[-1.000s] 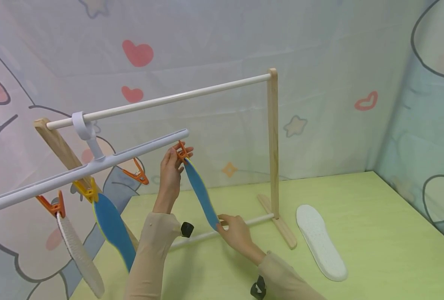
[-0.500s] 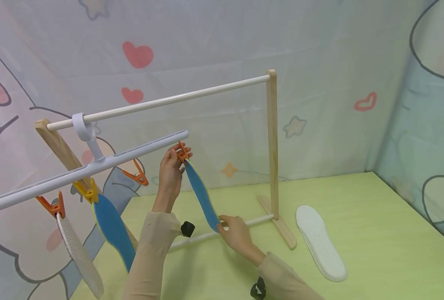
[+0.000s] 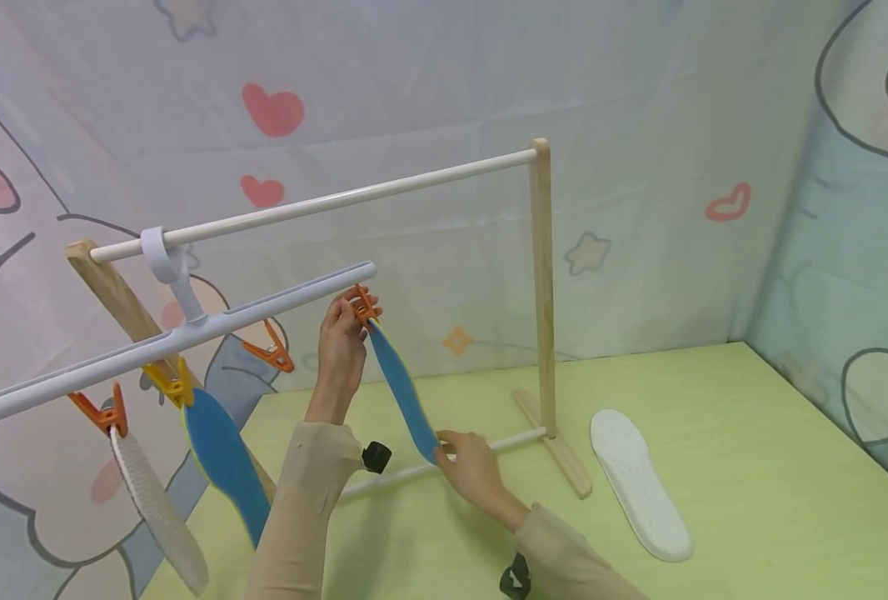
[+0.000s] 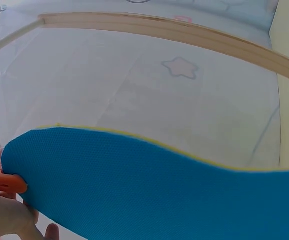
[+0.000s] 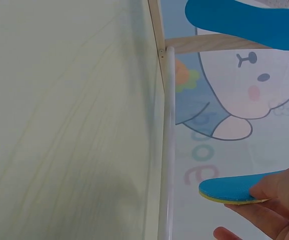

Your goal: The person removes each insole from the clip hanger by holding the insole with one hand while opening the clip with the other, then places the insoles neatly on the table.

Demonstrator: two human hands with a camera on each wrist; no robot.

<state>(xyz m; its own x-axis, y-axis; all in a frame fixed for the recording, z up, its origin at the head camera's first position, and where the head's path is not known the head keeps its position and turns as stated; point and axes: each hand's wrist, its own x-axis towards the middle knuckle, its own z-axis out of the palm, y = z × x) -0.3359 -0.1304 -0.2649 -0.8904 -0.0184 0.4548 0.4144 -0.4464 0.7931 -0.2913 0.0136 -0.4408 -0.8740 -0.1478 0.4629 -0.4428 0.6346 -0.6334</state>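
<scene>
A blue insole [image 3: 402,387] with a yellow edge hangs at a slant from an orange clip [image 3: 363,307] near the right end of a white hanger bar [image 3: 294,300]. My left hand [image 3: 341,346] pinches that clip, whose jaws are on the insole's upper end, as the left wrist view also shows. Lower down, my right hand [image 3: 477,471] holds the insole's bottom end between thumb and fingers; in the right wrist view this blue tip [image 5: 229,190] shows its yellow underside.
A second blue insole [image 3: 226,454] hangs from a yellow clip [image 3: 174,383], and a white insole [image 3: 155,512] from an orange one. Another orange clip [image 3: 271,350] holds nothing. The wooden rack [image 3: 543,292] stands on the green table [image 3: 774,467], left of a loose white insole [image 3: 641,483].
Both hands keep their holds on the clip and the insole, almost still. The view shifts very slightly.
</scene>
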